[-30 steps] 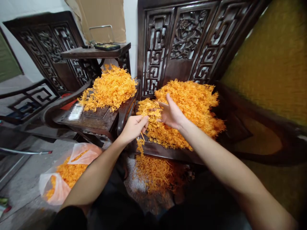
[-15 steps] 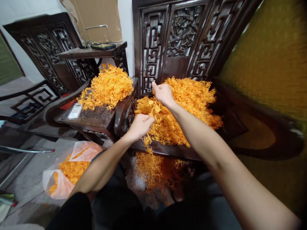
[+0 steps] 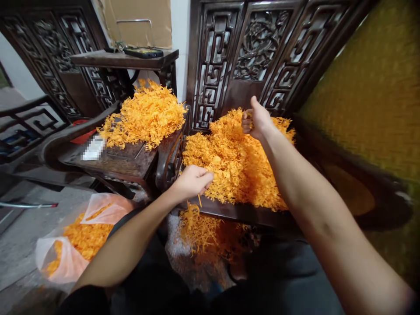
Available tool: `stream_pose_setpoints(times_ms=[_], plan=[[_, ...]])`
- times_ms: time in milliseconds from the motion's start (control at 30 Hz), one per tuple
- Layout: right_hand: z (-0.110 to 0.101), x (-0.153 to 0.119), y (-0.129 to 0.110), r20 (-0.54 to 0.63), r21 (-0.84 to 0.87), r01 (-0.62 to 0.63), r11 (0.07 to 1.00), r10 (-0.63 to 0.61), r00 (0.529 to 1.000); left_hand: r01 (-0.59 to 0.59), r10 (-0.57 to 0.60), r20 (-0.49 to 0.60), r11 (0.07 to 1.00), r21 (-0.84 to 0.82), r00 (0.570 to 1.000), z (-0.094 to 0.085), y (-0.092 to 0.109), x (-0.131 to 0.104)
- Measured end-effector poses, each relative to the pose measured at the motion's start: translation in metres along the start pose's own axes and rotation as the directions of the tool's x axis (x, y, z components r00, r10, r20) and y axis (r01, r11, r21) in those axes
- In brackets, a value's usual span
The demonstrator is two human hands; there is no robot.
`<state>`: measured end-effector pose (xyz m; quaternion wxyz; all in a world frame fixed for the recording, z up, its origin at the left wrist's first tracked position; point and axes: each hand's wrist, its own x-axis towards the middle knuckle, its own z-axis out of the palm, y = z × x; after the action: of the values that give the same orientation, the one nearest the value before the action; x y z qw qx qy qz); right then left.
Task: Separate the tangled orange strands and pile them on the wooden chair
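Note:
A large heap of spiky, branching orange pieces (image 3: 226, 162), plastic-looking, covers the seat of a dark carved wooden chair (image 3: 229, 211). My left hand (image 3: 194, 180) is closed above the heap's front left edge, pinching an orange strand (image 3: 200, 200) whose thin end pokes out below the fingers. Over the back right of the heap, my right hand (image 3: 257, 119) has its thumb stretched up and its fingers loosely curled, apart from the thumb. I see nothing held in it. Below the seat edge lies another orange tangle (image 3: 200, 229), partly in shadow.
On the seat at left sits a second orange pile (image 3: 149, 116). A pale plastic bag (image 3: 106, 208) of orange pieces stands on the floor. A phone (image 3: 143, 52) lies on a small wooden table (image 3: 98, 59). Carved chair backs (image 3: 244, 87) rise behind.
My right hand has moved right, away from my left, and its thumb has lifted. The strand stretched between the hands no longer shows there. The view has shifted slightly.

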<state>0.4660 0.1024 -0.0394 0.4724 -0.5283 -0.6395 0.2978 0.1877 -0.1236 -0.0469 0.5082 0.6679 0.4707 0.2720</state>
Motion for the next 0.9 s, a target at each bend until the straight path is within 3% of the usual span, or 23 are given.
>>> stream_pose_setpoints(times_ms=[100,167,367,533,633,767,833,900], plan=[[0.011,-0.007,-0.003,0.205,0.184,-0.24,0.953,0.202,0.958,-0.006,0.007,0.004,0.999,-0.031,1.0,-0.005,-0.003,0.003],[0.013,-0.007,-0.003,0.267,0.218,-0.29,0.932,0.229,0.936,-0.01,0.01,-0.012,0.998,-0.056,1.0,-0.007,-0.004,0.003],[0.014,-0.003,0.0,0.239,0.09,-0.193,0.977,0.166,0.957,0.026,-0.032,-0.052,0.994,-0.104,0.998,-0.012,-0.005,0.002],[0.029,-0.009,-0.003,0.121,0.22,-0.221,0.95,0.198,0.973,0.014,-0.026,-0.065,0.985,-0.174,0.998,-0.013,-0.006,0.004],[0.037,-0.016,-0.005,0.007,0.253,-0.152,0.955,0.156,0.988,-0.013,0.002,-0.065,0.985,-0.175,0.998,-0.014,-0.007,0.005],[0.039,-0.043,-0.024,-0.078,-0.019,0.006,1.0,-0.008,0.997,-0.083,0.075,-0.052,0.983,-0.165,0.996,-0.015,-0.01,0.003],[0.034,-0.067,-0.046,-0.015,-0.064,0.11,0.992,-0.111,0.994,-0.102,0.1,-0.022,0.982,-0.159,0.995,-0.015,-0.011,0.002],[0.028,-0.095,-0.073,0.177,0.052,0.146,0.988,-0.153,0.972,-0.103,0.107,0.024,0.985,-0.139,0.994,-0.014,-0.01,0.001]])
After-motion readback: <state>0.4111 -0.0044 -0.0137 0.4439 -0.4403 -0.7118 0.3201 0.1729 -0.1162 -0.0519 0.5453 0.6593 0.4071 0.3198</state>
